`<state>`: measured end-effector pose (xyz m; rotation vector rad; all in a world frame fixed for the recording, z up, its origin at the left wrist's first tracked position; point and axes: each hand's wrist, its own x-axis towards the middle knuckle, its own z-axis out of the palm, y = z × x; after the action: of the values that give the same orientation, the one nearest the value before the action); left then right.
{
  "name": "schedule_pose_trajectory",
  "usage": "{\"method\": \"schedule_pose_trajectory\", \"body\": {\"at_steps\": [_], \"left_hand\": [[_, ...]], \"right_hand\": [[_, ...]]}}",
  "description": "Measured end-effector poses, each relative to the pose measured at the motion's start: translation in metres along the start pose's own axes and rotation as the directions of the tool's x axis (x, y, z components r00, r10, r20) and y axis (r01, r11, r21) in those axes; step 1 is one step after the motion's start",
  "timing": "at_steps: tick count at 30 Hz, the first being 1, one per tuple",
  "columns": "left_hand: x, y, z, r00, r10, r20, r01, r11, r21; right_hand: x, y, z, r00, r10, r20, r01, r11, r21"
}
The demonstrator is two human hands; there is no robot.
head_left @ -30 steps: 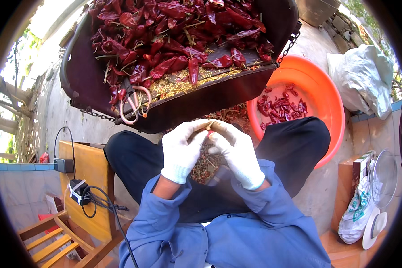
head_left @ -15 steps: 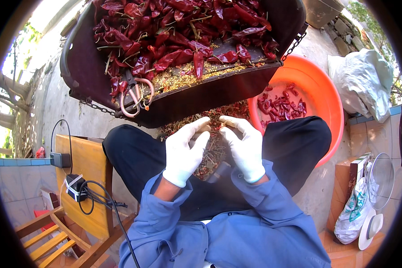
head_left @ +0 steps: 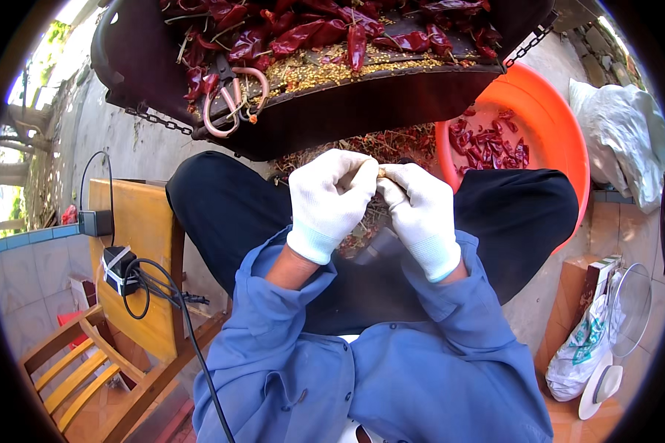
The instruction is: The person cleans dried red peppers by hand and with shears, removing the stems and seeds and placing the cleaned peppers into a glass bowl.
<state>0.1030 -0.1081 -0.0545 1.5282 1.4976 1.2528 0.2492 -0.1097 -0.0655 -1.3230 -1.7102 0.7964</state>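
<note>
White knit gloves cover both my hands, which meet over my lap with fingertips pinched together. My left hand (head_left: pixel 327 203) and my right hand (head_left: pixel 424 214) touch at a tiny yellowish-brown bit (head_left: pixel 381 172), too small to name. In front of them stands a dark container (head_left: pixel 347 118) heaped with dried red chillies (head_left: pixel 310 34) and scattered yellow seeds (head_left: pixel 303 74). Scissors with pink handles (head_left: pixel 262 87) lie at its near left edge. An orange basin (head_left: pixel 573 155) to the right holds cut red chilli pieces (head_left: pixel 491 148).
Stems and chilli scraps (head_left: pixel 369 151) litter the ground below the container. A wooden chair (head_left: pixel 137 258) with a black box and cables (head_left: pixel 122 273) stands at my left. A white sack (head_left: pixel 617 140), a mesh sieve (head_left: pixel 630 310) and a pale hat (head_left: pixel 602 387) are on the right.
My hands have come together, their fingertips now touching where a gap was before. The whole view has shifted, so the container sits higher in the picture.
</note>
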Motion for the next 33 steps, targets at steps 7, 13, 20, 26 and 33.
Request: {"method": "schedule_pose_trajectory", "body": {"at_steps": [7, 13, 20, 26, 33], "left_hand": [[0.017, -0.049, 0.009, 0.738, -0.658, 0.147, 0.476, 0.354, -0.805], [0.012, -0.090, 0.044, 0.804, -0.546, 0.236, 0.495, 0.834, 0.245], [-0.015, -0.170, 0.097, 0.752, -0.280, 0.596, -0.204, 0.761, 0.615], [-0.005, -0.201, 0.134, 0.658, -0.300, 0.690, -0.484, 0.533, 0.694], [0.005, -0.240, 0.157, 0.689, -0.115, 0.715, -0.621, 0.415, 0.665]], "right_hand": [[0.006, -0.019, -0.020, 0.932, 0.298, 0.205, -0.350, 0.885, 0.307], [0.032, -0.009, -0.123, 0.934, 0.356, -0.005, -0.292, 0.773, 0.563], [0.068, 0.059, -0.212, 0.968, 0.239, -0.080, -0.082, 0.600, 0.796], [0.073, 0.069, -0.213, 0.976, 0.218, 0.019, -0.088, 0.310, 0.946], [0.077, 0.050, -0.203, 0.979, 0.195, 0.060, -0.112, 0.268, 0.957]]}}
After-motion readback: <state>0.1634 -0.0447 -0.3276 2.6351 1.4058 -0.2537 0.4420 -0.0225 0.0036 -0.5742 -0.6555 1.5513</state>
